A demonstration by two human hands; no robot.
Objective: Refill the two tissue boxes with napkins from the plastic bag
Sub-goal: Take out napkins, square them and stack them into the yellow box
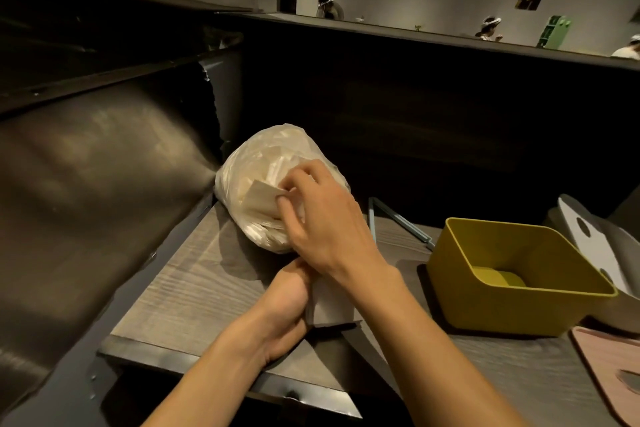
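On the table (194, 291), my right hand (325, 218) pinches a napkin (261, 196) at the bag (263, 184); my left hand (287, 302) grips a gathered stack (329, 305). Beside them, the yellow box (512, 274) sits nearly empty, so refilling has barely begun.

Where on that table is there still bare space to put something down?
Bare wood lies on the table between the plastic bag, the left edge and the left hand. It is crowded on the right, around the yellow box, pink board and white lid.
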